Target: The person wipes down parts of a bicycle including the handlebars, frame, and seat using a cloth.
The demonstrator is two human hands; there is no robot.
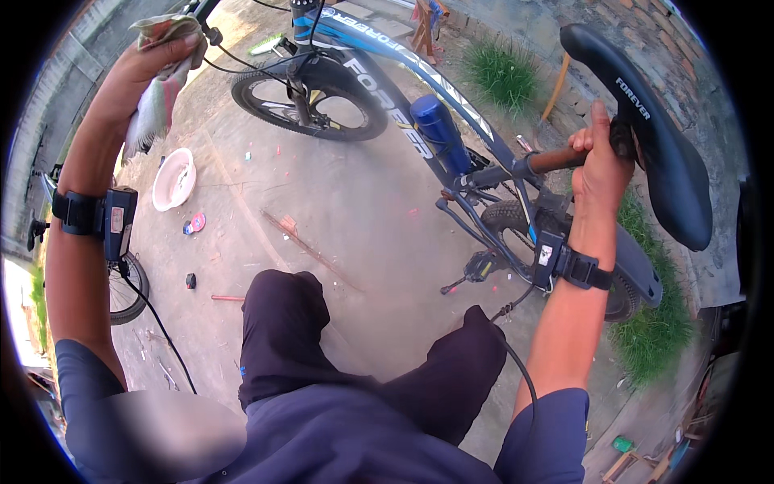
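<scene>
A dark blue and black bicycle stands across the far side in front of me. My left hand, raised at the far left, is closed on a light checked cloth that hangs down below it. The cloth is close to the end of the handlebar; whether they touch, I cannot tell. On the right, my right hand grips the rusty seat post just under the black saddle, thumb pointing up. A blue bottle sits on the frame between the hands.
A pink basin lies on the concrete floor at left, near a small red and blue object. A thin stick lies in the middle. Another bicycle's wheel shows at the left. Grass grows by the wall.
</scene>
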